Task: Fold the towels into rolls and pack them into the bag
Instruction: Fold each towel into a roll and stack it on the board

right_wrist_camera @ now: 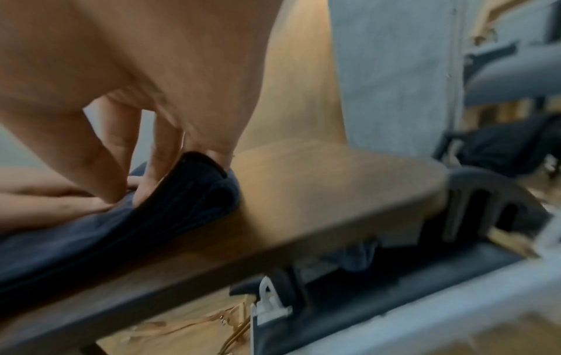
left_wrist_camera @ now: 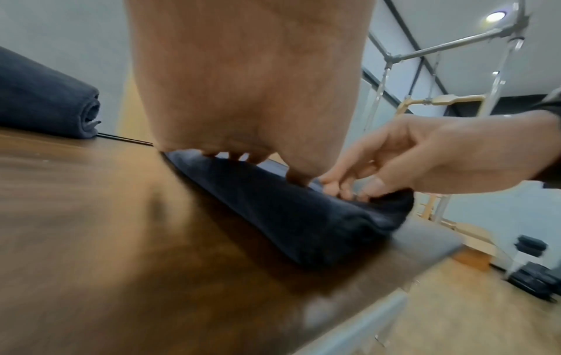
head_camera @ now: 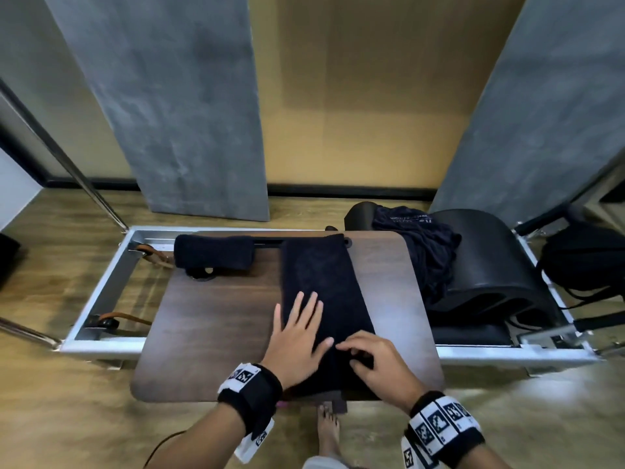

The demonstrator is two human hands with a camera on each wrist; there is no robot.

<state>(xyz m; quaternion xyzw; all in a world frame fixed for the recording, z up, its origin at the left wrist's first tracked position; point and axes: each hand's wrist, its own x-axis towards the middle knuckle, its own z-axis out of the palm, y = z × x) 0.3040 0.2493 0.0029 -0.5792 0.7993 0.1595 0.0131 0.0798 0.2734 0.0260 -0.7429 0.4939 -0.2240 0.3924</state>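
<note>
A long dark navy towel [head_camera: 321,282], folded into a strip, lies down the middle of the brown table [head_camera: 209,333]. My left hand [head_camera: 301,328] presses flat on its near left part, fingers spread. My right hand [head_camera: 355,355] pinches the towel's near right edge with curled fingers; the right wrist view shows that edge of the towel [right_wrist_camera: 188,187] lifted and curled over, with the fingers [right_wrist_camera: 161,153] tucked behind it. A rolled towel [head_camera: 213,253] rests at the table's far left, also seen as the rolled towel [left_wrist_camera: 45,105]. A black bag [head_camera: 581,262] sits far right.
A heap of dark cloth [head_camera: 422,245] lies on a black padded barrel [head_camera: 487,265] right of the table. A metal frame [head_camera: 101,292] surrounds the table, with straps at the left. Grey panels and a tan wall stand behind. A bare foot [head_camera: 329,431] is below the table's near edge.
</note>
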